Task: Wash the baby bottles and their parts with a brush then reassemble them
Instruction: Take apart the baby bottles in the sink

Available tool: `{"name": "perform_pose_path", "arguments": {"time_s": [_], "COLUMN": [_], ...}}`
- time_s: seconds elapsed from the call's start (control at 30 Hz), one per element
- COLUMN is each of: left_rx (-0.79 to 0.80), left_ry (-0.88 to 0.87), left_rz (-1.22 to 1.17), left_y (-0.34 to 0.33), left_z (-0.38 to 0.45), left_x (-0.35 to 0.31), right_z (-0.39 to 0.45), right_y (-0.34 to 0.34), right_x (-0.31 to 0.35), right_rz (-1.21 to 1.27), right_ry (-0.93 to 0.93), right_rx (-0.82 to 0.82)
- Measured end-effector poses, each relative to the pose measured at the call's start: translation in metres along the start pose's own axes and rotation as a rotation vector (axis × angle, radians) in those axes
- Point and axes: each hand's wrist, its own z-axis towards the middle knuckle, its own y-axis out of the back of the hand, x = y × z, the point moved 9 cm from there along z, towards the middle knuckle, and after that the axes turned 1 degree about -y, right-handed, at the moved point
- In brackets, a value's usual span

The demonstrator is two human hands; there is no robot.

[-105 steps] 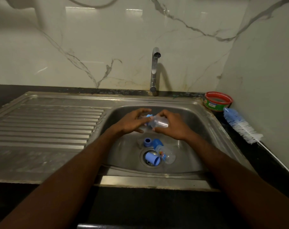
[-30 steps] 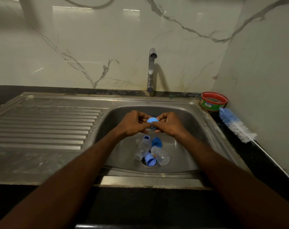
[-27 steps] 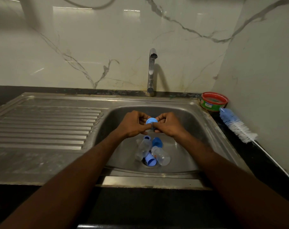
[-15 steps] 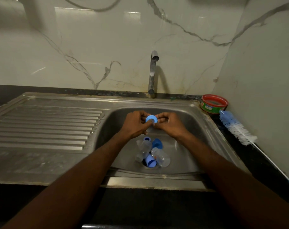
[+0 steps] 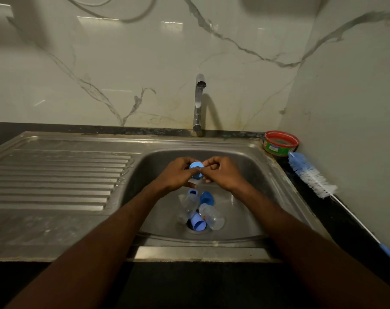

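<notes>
Over the basin: I see both hands meeting above the middle of the sink [image 5: 267,175], holding one small part between them.
Draining board: the ribbed steel board [image 5: 55,175] fills my left side, joined to the basin.
Left hand: my left hand [image 5: 178,175] has its fingers curled round the blue collar [image 5: 196,169], gripping it from the left.
Blue collar: held in the air above the basin floor, its round top facing me; something pale shows at its lower edge, too small for me to name.
Right hand: my right hand [image 5: 223,173] pinches at the collar's right side with curled fingers; I cannot tell exactly what the fingertips grasp.
Tap: the chrome tap [image 5: 198,103] stands behind the basin, beyond the hands.
Basin floor: two clear bottles [image 5: 189,207] lie tilted by the drain, with a blue cap [image 5: 198,223] between them over the drain and further blue parts [image 5: 207,198] just behind, all touching in a heap.
Red tub: a red-rimmed tub [image 5: 281,143] sits at the far right corner of the counter.
Bottle brush: the blue and white bottle brush [image 5: 312,175] lies along the right wall, bristles just beside the tub, well apart from the hands.
</notes>
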Motion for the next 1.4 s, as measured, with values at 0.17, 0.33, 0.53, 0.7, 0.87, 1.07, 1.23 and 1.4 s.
{"name": "perform_pose_path", "arguments": {"time_s": [0.17,0.33,0.53,0.7,0.87,1.07,1.23,1.4], "left_rx": [0.028,-0.125,-0.223,0.011,-0.043,-0.211,-0.117,-0.117], "left_ry": [0.121,0.152,0.081,0.113,0.05,0.058,0.106,0.129], "left_rz": [-0.378,-0.282,0.55,0.703,0.755,0.835,0.883,0.93], "left_y": [0.0,0.021,0.045,0.019,0.021,0.036,0.029,0.033], "left_z": [-0.005,-0.003,-0.011,-0.011,-0.008,-0.006,-0.004,-0.01], "left_x": [0.003,0.011,0.01,0.016,0.011,0.014,0.025,0.022], "right_z": [0.004,0.002,0.004,-0.004,0.003,0.01,0.007,-0.001], "right_y": [0.002,-0.003,0.0,-0.007,-0.006,0.006,0.0,-0.001], "right_x": [-0.004,0.004,-0.019,-0.046,-0.036,-0.026,-0.026,-0.012], "right_rz": [0.07,0.09,-0.336,-0.723,-0.72,-0.649,-0.674,-0.662], "right_ry": [-0.023,0.036,-0.073,-0.17,-0.107,-0.033,-0.042,0.009], "right_rx": [-0.01,0.027,0.098,0.331,0.24,0.034,0.073,0.084]}}
